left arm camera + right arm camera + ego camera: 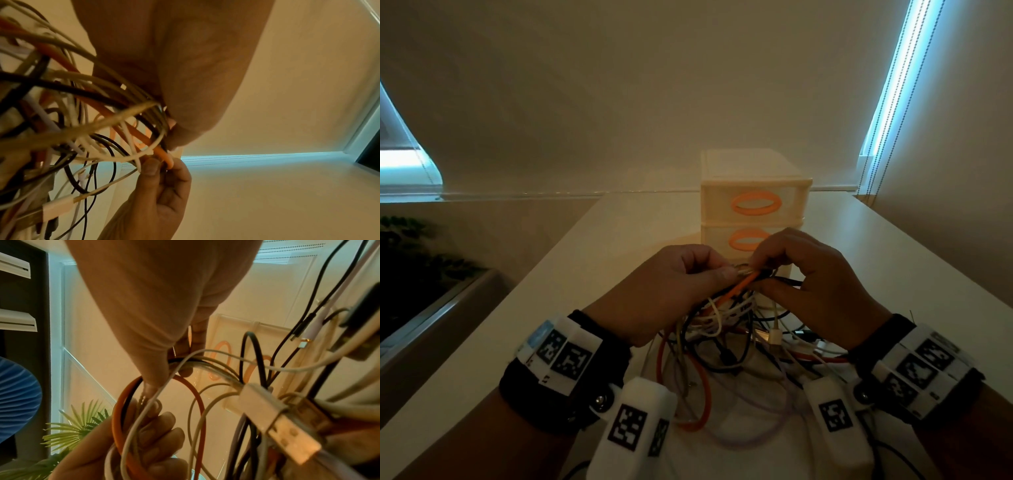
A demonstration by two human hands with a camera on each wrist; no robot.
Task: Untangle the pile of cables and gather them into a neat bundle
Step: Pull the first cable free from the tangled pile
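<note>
A: What colours run through the cables (726, 329)?

B: Orange, black, white, cream and a pale lilac loop at about six o'clock of the pile. One orange cable (739, 287) rises to the middle, between the left hand (674, 287) and the right hand (815, 284).

A: And the drawer unit (755, 212) at twelve o'clock?

B: Cream, with orange oval handles.

A: The wrist bands?

B: Black straps carrying white blocks printed with black-and-white square codes.

A: The table (571, 274)?

B: White. At nine o'clock, dark green leaves; the window strips glow pale blue.
</note>
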